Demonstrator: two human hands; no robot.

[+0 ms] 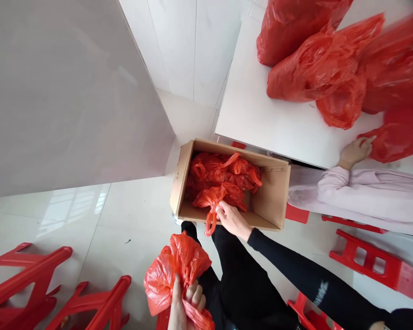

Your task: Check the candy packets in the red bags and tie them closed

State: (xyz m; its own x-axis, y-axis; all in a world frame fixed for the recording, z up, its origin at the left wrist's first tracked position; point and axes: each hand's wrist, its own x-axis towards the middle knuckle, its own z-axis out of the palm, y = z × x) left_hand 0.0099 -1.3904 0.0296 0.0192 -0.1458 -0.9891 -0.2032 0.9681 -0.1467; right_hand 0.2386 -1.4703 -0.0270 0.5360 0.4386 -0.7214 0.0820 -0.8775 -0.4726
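Observation:
My left hand (187, 298) is closed around the gathered neck of a red plastic bag (174, 270), held low in front of my legs. Its contents are hidden. Over the near side of an open cardboard box (270, 197) reaches my right hand (231, 217), its fingers pinching the knotted top of another red plastic bag (211, 197). A loop of that bag's handle hangs over the box's near edge. Several more tied red bags (223, 172) fill the left and middle of the box, while bare cardboard shows at its right end.
A white table (254, 114) stands beyond the box, with several large red bags (306, 68) on it. At right, another person's hand (356, 151) touches a bag there. Red plastic stools (368, 261) stand at right and lower left. A grey panel (72, 101) occupies the upper left.

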